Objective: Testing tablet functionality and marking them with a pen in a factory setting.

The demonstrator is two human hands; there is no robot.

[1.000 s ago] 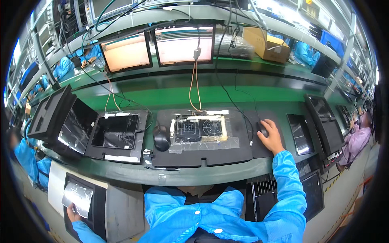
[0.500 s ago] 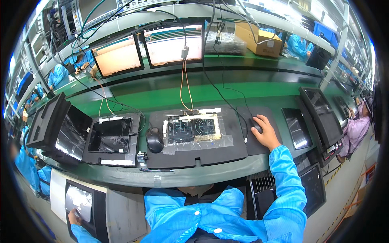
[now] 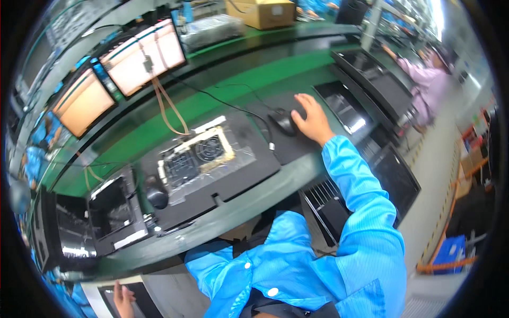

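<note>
My right hand (image 3: 314, 121) is open, fingers stretched out, just to the right of a black computer mouse (image 3: 283, 122) on a dark mat. To its right lies a black glossy panel (image 3: 344, 107). My left hand (image 3: 123, 301) is low at the left, fingers pointing up and apart, with nothing visible in it. It is in front of a dark flat board (image 3: 141, 297) below the bench. On the bench, a black foam fixture (image 3: 241, 172) holds a taped frame with a patterned display (image 3: 197, 153). A second black mouse (image 3: 156, 192) sits to its left.
Two lit monitors (image 3: 142, 54) stand at the back left. A tablet-like screen (image 3: 110, 206) lies at the left, near a pen (image 3: 176, 229). Black trays (image 3: 374, 85) are at the right, beyond them a person in pink (image 3: 428, 85). A cardboard box (image 3: 262, 13) stands far back.
My view has turned to the right and tilted. My right hand has come off the mouse and opened. My left hand has moved off the shiny sheet on the dark board.
</note>
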